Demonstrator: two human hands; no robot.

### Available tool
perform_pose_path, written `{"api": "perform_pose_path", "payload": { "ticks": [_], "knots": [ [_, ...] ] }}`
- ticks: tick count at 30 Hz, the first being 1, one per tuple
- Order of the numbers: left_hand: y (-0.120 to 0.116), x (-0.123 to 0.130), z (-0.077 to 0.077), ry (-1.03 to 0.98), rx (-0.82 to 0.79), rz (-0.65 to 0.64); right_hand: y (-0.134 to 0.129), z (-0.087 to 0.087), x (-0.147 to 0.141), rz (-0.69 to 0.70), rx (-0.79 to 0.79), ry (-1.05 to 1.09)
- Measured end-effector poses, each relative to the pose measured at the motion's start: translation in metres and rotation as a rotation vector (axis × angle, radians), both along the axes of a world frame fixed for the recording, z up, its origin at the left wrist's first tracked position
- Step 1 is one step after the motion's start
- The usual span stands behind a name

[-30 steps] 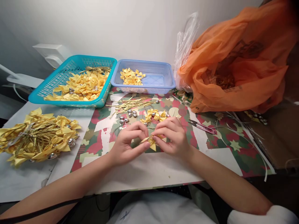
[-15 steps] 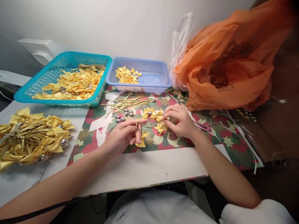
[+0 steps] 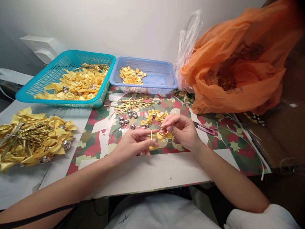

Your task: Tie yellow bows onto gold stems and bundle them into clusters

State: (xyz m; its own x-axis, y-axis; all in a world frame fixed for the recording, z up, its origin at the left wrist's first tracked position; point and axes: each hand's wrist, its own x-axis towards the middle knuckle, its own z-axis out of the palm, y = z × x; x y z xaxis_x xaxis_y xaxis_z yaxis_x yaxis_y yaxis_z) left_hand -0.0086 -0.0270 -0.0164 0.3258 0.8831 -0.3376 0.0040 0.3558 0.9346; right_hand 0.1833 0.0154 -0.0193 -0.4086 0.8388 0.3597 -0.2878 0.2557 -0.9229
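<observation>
My left hand (image 3: pixel 133 141) is closed, its index finger and thumb together on a looped gold cord (image 3: pixel 151 136). Part of a yellow bow (image 3: pixel 152 147) shows below that cord, blurred. Beside it, my right hand (image 3: pixel 183 132) pinches at a yellow ribbon bow (image 3: pixel 165 136), whose upper part the fingers cover. The two hands' fingertips nearly meet. Just beyond them lie more yellow bows (image 3: pixel 153 115) with thin wire loops around them. Small silver bells (image 3: pixel 132 114) sit in a cluster to the left, and a bundle of gold cords (image 3: pixel 131 105) lies behind.
A teal basket (image 3: pixel 59 101) of bows and a blue basket (image 3: pixel 164 76) stand at the back. An orange plastic bag (image 3: pixel 214 98) is at right, near pink-handled scissors (image 3: pixel 207 128). Tied gold-corded bows (image 3: pixel 30 140) lie at far left on the table (image 3: pixel 143 178).
My left hand has moved right and its thumb has come up to the index finger with the looped cord. The right hand has drawn a yellow bow slightly nearer to me.
</observation>
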Motion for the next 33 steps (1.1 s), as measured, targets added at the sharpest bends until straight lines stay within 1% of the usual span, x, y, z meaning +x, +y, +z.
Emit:
{"api": "perform_pose_path", "payload": {
  "ticks": [2,6,8,12,16,18,22,24,27,28,29,30,33],
  "knots": [
    [0.0,0.0,0.0,0.003,0.009,-0.018,0.0,0.001,0.0,0.033,-0.009,0.017],
    [-0.002,0.0,-0.001,-0.041,0.034,-0.071,-0.002,-0.001,0.0,0.074,-0.006,-0.041],
    [-0.002,0.001,-0.001,-0.059,0.051,-0.078,-0.003,-0.002,-0.002,0.086,0.004,-0.053],
    [-0.004,0.003,-0.001,-0.051,0.062,-0.011,-0.004,-0.004,-0.003,0.073,0.02,-0.061],
    [-0.005,0.002,0.0,-0.052,0.079,0.063,-0.002,-0.001,0.0,-0.016,0.067,-0.087],
    [-0.005,0.002,-0.001,-0.052,0.093,0.082,-0.001,0.002,0.002,-0.045,0.099,-0.081],
    [-0.005,0.0,-0.003,-0.034,0.093,0.092,-0.002,0.003,0.003,-0.04,0.117,-0.05],
    [-0.005,-0.001,-0.003,-0.019,0.086,0.159,-0.002,0.003,0.003,-0.066,0.107,-0.059],
    [-0.003,-0.005,-0.002,0.036,0.141,0.39,-0.001,0.001,0.003,-0.188,0.131,-0.077],
    [-0.003,-0.006,-0.002,0.045,0.174,0.443,0.0,0.0,0.003,-0.235,0.158,-0.089],
    [-0.003,-0.007,-0.001,0.038,0.203,0.453,0.0,0.0,0.003,-0.274,0.193,-0.106],
    [-0.004,-0.008,-0.001,0.012,0.218,0.416,-0.001,-0.001,0.002,-0.297,0.232,-0.13],
    [-0.007,-0.005,0.0,-0.098,0.171,0.155,-0.006,-0.001,-0.002,-0.283,0.361,-0.217]
  ]
}}
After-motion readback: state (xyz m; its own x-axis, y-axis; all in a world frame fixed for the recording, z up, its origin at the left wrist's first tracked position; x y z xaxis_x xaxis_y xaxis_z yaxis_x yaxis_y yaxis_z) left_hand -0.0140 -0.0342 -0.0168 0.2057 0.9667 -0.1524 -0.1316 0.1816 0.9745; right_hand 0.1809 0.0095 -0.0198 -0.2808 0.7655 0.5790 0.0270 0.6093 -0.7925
